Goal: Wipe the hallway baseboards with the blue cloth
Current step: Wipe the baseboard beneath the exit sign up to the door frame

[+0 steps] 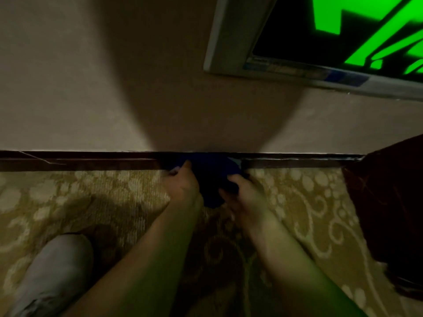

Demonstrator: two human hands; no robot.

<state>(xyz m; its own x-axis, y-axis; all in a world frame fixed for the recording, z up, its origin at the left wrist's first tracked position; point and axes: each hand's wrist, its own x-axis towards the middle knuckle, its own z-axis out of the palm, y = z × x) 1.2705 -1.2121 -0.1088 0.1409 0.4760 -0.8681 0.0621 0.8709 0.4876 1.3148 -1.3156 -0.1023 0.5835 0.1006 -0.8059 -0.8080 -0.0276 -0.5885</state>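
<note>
A dark blue cloth [211, 177] lies bunched against the dark brown baseboard [80, 160] that runs along the foot of the beige wall. My left hand [184, 186] grips the cloth's left edge, fingers curled onto it at the baseboard. On the right, my right hand [242, 197] holds the cloth's other side, thumb on top. The cloth's lower part hangs down onto the carpet between both hands. The light is dim, and my shadow falls over the cloth.
A patterned gold carpet [80, 197] covers the floor. My knee in light trousers [55, 271] rests at the lower left. A dark red-brown corner or furniture piece [389, 202] juts out at the right. A glowing green sign in a grey frame [332, 42] hangs on the wall.
</note>
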